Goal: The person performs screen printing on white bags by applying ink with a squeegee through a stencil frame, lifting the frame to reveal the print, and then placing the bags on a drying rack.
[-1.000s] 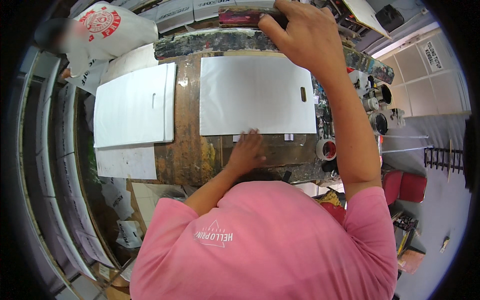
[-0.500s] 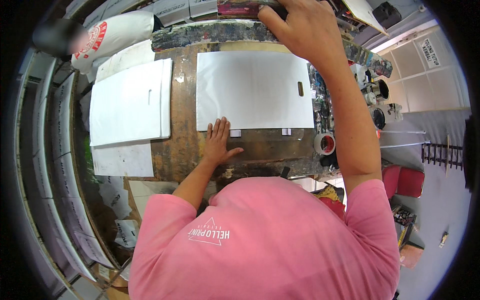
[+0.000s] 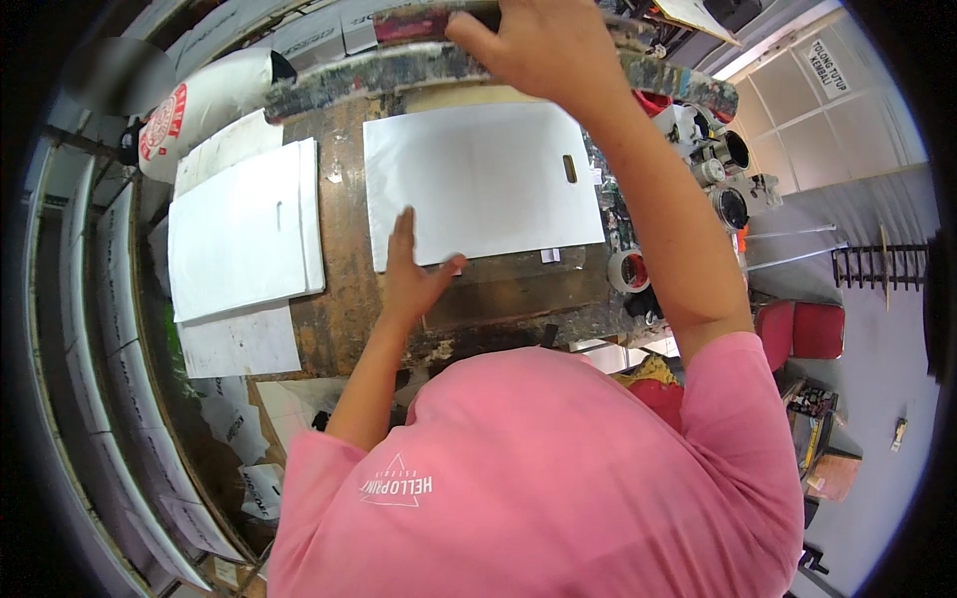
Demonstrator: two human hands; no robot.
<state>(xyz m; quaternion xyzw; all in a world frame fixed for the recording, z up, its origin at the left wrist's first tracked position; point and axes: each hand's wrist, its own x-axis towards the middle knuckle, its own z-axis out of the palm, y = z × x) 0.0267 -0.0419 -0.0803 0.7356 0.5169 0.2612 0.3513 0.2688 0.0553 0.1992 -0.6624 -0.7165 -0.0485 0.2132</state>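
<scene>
A flat white bag [image 3: 483,184] with a slot handle lies on the stained wooden table [image 3: 344,234]. My left hand [image 3: 414,279] is at its near left corner, turned partly on edge, index finger and thumb apart, with nothing seen in it. Whether it presses on the bag I cannot tell. Beyond the bag a long paint-crusted frame [image 3: 379,78] spans the table. My right hand [image 3: 553,55] reaches over this frame and grips it, thumb pointing left; its other fingertips are cut off by the upper edge. A small pale tab [image 3: 551,256] shows at the bag's near edge.
To the left lies a stack of white bags [image 3: 239,229]. A tape roll [image 3: 628,270] and several paint cans [image 3: 731,206] stand along the right side. Long shelves [image 3: 130,289] line the far left, and a red chair [image 3: 817,329] stands right. A printed white shirt [image 3: 204,110] shows upper left.
My left hand has gone from lying flat with fingers spread to standing partly on its edge. My right hand stays at the frame. The whole view has shifted slightly.
</scene>
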